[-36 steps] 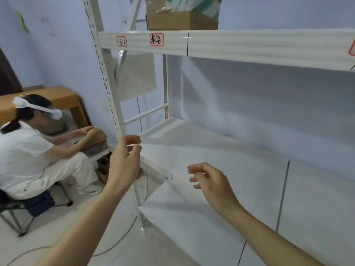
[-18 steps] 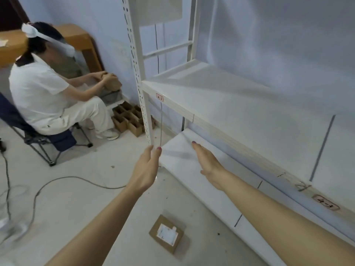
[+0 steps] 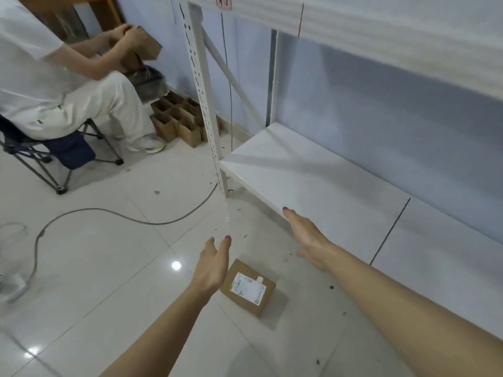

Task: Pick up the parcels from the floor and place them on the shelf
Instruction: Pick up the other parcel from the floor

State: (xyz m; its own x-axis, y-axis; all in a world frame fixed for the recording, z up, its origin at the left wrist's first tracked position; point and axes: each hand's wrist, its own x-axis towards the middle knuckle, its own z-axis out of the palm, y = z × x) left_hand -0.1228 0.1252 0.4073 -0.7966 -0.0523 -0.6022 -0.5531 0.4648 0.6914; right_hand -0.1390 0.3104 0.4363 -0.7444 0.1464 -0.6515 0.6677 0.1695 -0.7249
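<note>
1. Nearest to the camera, both forearms reach forward and down; neither hand carries anything, so no pickup is under way yet.
2. Next, the left hand (image 3: 213, 265) hangs with fingers spread and relaxed, empty, overlapping the near-left corner of the cardboard parcel (image 3: 251, 288) in the view. Whether it touches the box I cannot tell; it looks to be above it.
3. That parcel, a small brown box with a white shipping label on top, lies flat on the tiled floor (image 3: 109, 268), just in front of the bottom shelf board (image 3: 313, 183). It is the only parcel seen on the floor, and it remains to be lifted.
4. Slightly farther, the right hand (image 3: 306, 235) is flat and open, empty, over the front edge of that board; contact with it is unclear.
5. Beyond, the bottom board is bare in the part shown, and so is the visible underside region below the upper shelf beam (image 3: 353, 25). Judged from this, nothing placed is visible here, and the grasp, lift and placing are all left.
6. Farthest left, a seated person (image 3: 54, 85) handles a brown box, with small cartons (image 3: 177, 118) by the shelf upright (image 3: 201, 91).
</note>
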